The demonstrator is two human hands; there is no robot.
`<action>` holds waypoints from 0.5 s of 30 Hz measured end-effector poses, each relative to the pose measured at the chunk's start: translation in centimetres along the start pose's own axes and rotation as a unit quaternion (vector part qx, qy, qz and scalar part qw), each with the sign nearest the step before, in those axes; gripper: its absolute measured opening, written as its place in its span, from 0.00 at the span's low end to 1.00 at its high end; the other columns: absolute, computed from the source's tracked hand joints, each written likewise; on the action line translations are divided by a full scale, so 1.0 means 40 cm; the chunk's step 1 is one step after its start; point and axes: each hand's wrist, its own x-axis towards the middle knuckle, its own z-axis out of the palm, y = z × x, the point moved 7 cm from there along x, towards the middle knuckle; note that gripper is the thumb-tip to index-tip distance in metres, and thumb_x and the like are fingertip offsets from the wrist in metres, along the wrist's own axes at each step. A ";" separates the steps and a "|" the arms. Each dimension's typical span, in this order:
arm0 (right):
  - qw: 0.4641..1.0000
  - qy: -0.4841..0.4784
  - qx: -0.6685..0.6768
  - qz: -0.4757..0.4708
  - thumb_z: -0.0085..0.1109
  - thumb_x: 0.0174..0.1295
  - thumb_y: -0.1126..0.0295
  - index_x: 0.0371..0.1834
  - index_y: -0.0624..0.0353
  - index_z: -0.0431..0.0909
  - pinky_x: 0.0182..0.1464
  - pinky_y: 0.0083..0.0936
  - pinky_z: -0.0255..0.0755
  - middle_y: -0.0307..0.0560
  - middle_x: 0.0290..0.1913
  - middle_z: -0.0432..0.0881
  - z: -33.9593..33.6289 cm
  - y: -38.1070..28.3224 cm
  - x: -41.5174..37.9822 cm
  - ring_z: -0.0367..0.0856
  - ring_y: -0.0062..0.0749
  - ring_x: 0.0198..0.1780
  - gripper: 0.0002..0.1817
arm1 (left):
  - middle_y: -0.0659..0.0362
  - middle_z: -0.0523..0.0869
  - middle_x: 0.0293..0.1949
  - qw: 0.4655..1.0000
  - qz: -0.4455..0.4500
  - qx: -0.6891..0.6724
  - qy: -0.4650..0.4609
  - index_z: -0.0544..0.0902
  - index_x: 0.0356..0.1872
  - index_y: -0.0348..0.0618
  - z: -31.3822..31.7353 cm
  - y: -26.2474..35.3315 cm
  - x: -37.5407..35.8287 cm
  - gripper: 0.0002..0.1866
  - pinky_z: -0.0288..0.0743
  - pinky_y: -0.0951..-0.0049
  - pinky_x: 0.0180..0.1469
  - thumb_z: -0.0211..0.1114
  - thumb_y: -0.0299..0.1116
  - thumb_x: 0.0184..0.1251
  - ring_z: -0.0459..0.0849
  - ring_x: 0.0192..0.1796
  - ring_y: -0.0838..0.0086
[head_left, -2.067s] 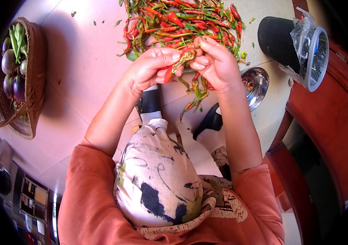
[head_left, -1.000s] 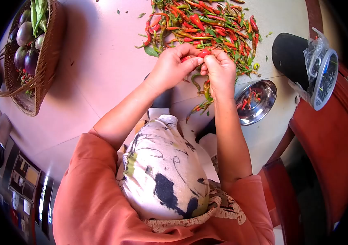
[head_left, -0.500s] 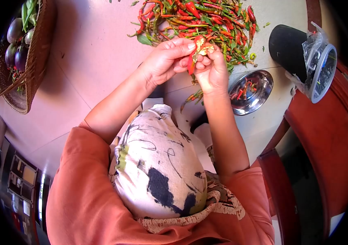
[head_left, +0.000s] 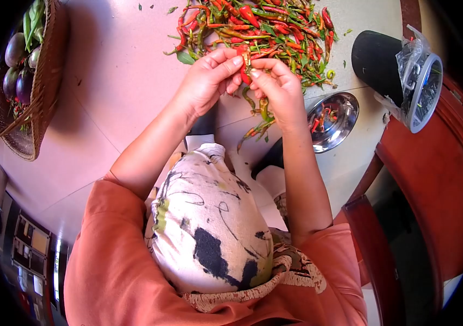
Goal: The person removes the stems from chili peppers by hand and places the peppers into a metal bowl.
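Note:
Between my hands is a red chili pepper [head_left: 245, 76], split so that pale seeds show inside. My left hand [head_left: 210, 79] pinches its upper left side between thumb and fingers. My right hand [head_left: 279, 89] grips it from the right, thumb against the pepper. Just beyond my hands spreads a heap of red and green chili peppers [head_left: 275, 32] with stems and leaves on the floor. Below my right hand lie a few loose greenish peppers [head_left: 257, 130]. To the right, a shiny metal bowl [head_left: 343, 133] contains some red chili pieces.
A woven basket [head_left: 44, 103] with eggplants [head_left: 15, 50] and green pods stands at the left. At the right is a black bin [head_left: 375, 65] with a plastic liner and grey rim. Red-brown wooden furniture [head_left: 432, 179] takes up the right side.
The split pepper has shifted slightly left and now looks more closed, held more upright. My right thumb has come over onto it. The whole view has shifted slightly.

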 end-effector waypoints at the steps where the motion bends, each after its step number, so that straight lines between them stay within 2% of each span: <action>1: 0.990 0.017 -0.139 -0.027 0.56 0.57 0.75 0.42 0.64 0.74 0.33 0.19 0.73 0.44 0.34 0.79 0.009 -0.019 -0.002 0.78 0.25 0.32 0.10 | 0.64 0.79 0.26 0.999 0.011 0.038 0.004 0.76 0.40 0.40 -0.001 0.002 -0.001 0.07 0.68 0.86 0.25 0.58 0.32 0.65 0.73 0.23 0.85; 2: 0.984 0.054 -0.166 -0.019 0.61 0.54 0.74 0.35 0.64 0.77 0.33 0.21 0.73 0.43 0.31 0.80 0.009 -0.028 -0.006 0.79 0.27 0.32 0.08 | 0.64 0.79 0.26 0.997 0.022 0.075 0.008 0.76 0.40 0.40 -0.001 0.006 -0.002 0.08 0.69 0.86 0.25 0.58 0.32 0.65 0.73 0.23 0.86; 3: 0.984 0.054 -0.166 -0.020 0.61 0.54 0.74 0.35 0.64 0.77 0.33 0.21 0.73 0.43 0.31 0.80 0.005 -0.021 -0.001 0.79 0.27 0.32 0.08 | 0.64 0.79 0.26 0.997 0.023 0.076 0.007 0.76 0.40 0.40 0.004 0.008 -0.004 0.08 0.69 0.86 0.25 0.58 0.32 0.65 0.73 0.23 0.86; 5: 0.924 0.065 -0.336 -0.173 0.62 0.52 0.73 0.32 0.63 0.79 0.32 0.24 0.73 0.48 0.31 0.81 0.008 -0.051 0.001 0.79 0.29 0.29 0.07 | 0.64 0.79 0.25 0.982 0.045 0.174 0.050 0.77 0.40 0.40 0.004 0.022 -0.008 0.07 0.68 0.86 0.24 0.58 0.32 0.65 0.74 0.23 0.86; 8: 0.892 0.095 -0.388 -0.213 0.63 0.50 0.72 0.30 0.63 0.79 0.32 0.25 0.73 0.50 0.30 0.81 0.028 -0.081 -0.011 0.79 0.31 0.27 0.07 | 0.64 0.80 0.25 0.967 0.055 0.242 0.064 0.77 0.41 0.39 0.011 0.034 -0.011 0.08 0.71 0.84 0.26 0.59 0.32 0.65 0.76 0.24 0.85; 12: 0.893 0.106 -0.395 -0.189 0.62 0.50 0.72 0.29 0.63 0.79 0.29 0.24 0.72 0.50 0.27 0.81 0.024 -0.058 -0.004 0.79 0.29 0.25 0.07 | 0.64 0.80 0.26 0.956 0.055 0.283 0.059 0.77 0.40 0.38 0.015 0.037 -0.016 0.09 0.72 0.84 0.26 0.58 0.32 0.65 0.76 0.24 0.85; 15: 0.920 0.135 -0.342 -0.138 0.62 0.49 0.72 0.28 0.63 0.78 0.26 0.23 0.71 0.48 0.24 0.80 0.021 -0.025 0.002 0.78 0.26 0.22 0.06 | 0.65 0.79 0.26 0.946 0.055 0.315 0.057 0.77 0.40 0.37 0.020 0.039 -0.019 0.09 0.72 0.84 0.25 0.58 0.33 0.66 0.76 0.23 0.86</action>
